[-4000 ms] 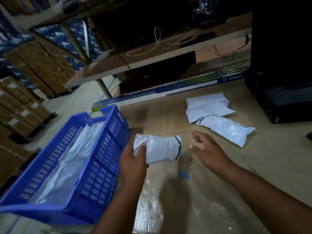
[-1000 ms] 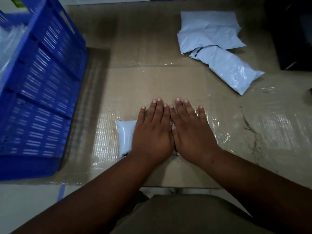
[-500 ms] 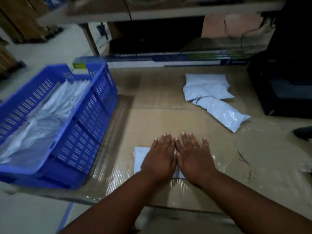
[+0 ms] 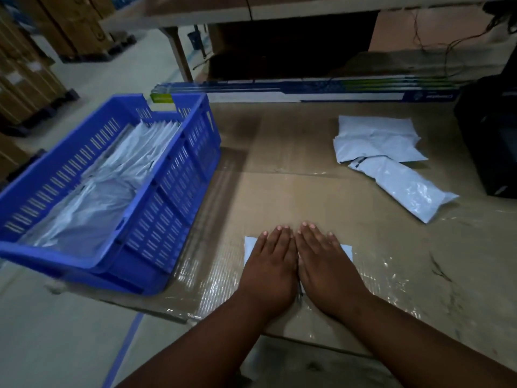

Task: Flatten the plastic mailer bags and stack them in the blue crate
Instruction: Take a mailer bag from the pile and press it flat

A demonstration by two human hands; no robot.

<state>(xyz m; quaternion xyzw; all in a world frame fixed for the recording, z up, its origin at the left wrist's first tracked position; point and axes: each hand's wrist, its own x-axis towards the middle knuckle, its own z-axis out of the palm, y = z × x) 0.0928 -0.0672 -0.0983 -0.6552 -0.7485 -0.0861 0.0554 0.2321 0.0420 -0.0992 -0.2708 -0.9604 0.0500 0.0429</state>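
A white mailer bag [image 4: 249, 245] lies flat on the cardboard-covered table near the front edge. My left hand [image 4: 271, 261] and my right hand [image 4: 324, 261] press on it side by side, palms down, fingers straight. Only the bag's left and right corners show beside my hands. The blue crate [image 4: 173, 191] stands at the left with several flattened white bags [image 4: 106, 189] inside. A few puffy white mailer bags [image 4: 391, 161] lie at the right rear of the table.
A long blue-and-white carton [image 4: 307, 91] runs along the table's back under a shelf. A black box [image 4: 492, 135] stands at the right edge. Stacked brown cartons [image 4: 25, 65] stand on the floor at far left. The table's front edge [image 4: 179, 315] is close to my wrists.
Earlier my left hand held the bag up; it then went down on the table under both palms. Over the last half second my hands have stayed pressed on it, and the view barely shifted.
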